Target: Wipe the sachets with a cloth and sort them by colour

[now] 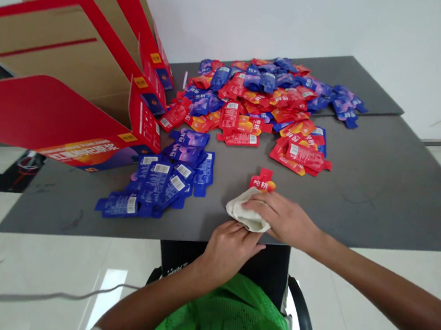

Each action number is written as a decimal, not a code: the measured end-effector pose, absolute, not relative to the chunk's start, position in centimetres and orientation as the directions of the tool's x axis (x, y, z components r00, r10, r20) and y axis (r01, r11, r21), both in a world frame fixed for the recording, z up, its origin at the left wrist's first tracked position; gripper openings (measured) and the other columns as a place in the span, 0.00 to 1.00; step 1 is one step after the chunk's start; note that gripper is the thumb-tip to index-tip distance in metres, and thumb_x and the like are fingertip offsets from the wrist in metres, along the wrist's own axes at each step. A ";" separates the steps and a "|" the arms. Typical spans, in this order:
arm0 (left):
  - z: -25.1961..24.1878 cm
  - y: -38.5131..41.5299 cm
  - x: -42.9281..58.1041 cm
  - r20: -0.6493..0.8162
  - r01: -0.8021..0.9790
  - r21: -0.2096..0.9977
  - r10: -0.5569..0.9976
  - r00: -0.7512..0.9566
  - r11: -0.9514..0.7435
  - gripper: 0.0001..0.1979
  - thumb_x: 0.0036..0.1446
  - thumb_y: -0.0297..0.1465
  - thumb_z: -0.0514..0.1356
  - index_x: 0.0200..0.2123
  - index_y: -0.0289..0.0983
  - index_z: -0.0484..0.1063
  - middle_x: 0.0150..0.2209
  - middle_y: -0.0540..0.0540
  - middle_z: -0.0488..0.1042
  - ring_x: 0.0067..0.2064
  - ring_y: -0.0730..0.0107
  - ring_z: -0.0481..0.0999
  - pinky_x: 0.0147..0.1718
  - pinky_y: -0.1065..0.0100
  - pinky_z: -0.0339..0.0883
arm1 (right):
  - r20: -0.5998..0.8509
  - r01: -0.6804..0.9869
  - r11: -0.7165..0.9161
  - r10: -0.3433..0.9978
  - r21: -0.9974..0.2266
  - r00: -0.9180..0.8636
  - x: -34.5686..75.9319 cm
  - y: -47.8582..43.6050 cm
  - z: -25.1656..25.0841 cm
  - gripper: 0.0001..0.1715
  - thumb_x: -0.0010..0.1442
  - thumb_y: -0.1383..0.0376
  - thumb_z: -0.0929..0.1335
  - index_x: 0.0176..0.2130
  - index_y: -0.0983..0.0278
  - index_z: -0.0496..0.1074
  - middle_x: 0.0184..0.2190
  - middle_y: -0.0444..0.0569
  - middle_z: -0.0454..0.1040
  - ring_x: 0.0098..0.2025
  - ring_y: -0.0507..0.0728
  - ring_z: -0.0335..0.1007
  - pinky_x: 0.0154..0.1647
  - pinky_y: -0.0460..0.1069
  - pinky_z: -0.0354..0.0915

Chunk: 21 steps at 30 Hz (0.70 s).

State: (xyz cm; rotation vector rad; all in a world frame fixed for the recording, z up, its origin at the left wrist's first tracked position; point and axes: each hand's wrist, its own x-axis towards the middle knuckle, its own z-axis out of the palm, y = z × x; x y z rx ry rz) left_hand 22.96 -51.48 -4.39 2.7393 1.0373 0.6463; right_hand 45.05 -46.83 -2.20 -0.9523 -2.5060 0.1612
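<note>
My right hand (pixel 283 219) is closed on a folded white cloth (pixel 240 207), pressing it over a red pouch (pixel 263 182) near the table's front edge. Only the pouch's far end, with its spout tab and white lettering, sticks out beyond the cloth. Right at the edge, my left hand (pixel 229 250) has its fingers bent in under the cloth, seemingly gripping the pouch's near end; the fingertips are hidden. To the left lies a loose stack of blue pouches (pixel 159 179), several with barcodes facing up.
A large heap of mixed red and blue pouches (pixel 252 92) covers the back middle of the grey table (pixel 383 187). A smaller group of red pouches (pixel 302 152) lies right of centre. Open red cardboard boxes (pixel 91 120) stand at the left. A thin pinkish stick (pixel 185 80) is behind the heap.
</note>
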 end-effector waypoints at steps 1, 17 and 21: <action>-4.4 -51.5 23.0 0.347 0.594 0.279 0.656 0.670 -0.755 0.14 0.65 0.37 0.68 0.49 0.36 0.77 0.38 0.46 0.85 0.41 0.62 0.85 0.45 0.63 0.79 | 0.360 0.605 0.749 0.662 -0.272 -0.657 45.0 -46.8 -2.6 0.23 0.69 0.64 0.68 0.62 0.59 0.68 0.56 0.55 0.76 0.58 0.62 0.74 0.55 0.54 0.73; -0.1 -47.5 24.5 0.299 0.628 0.334 0.711 0.637 -0.703 0.18 0.71 0.46 0.59 0.36 0.39 0.77 0.32 0.48 0.83 0.35 0.65 0.83 0.42 0.62 0.73 | 0.656 0.846 0.421 0.746 -0.328 -0.117 49.6 -44.2 -0.2 0.26 0.68 0.59 0.69 0.63 0.58 0.69 0.57 0.56 0.76 0.58 0.66 0.73 0.59 0.62 0.70; 0.7 -43.8 27.0 0.252 0.764 0.305 0.822 0.511 -0.568 0.16 0.73 0.42 0.55 0.46 0.37 0.77 0.40 0.43 0.81 0.42 0.60 0.82 0.43 0.61 0.71 | 0.640 0.825 0.239 0.747 -0.511 0.180 50.5 -48.9 -1.1 0.21 0.66 0.55 0.71 0.56 0.58 0.75 0.50 0.55 0.79 0.51 0.66 0.77 0.53 0.62 0.73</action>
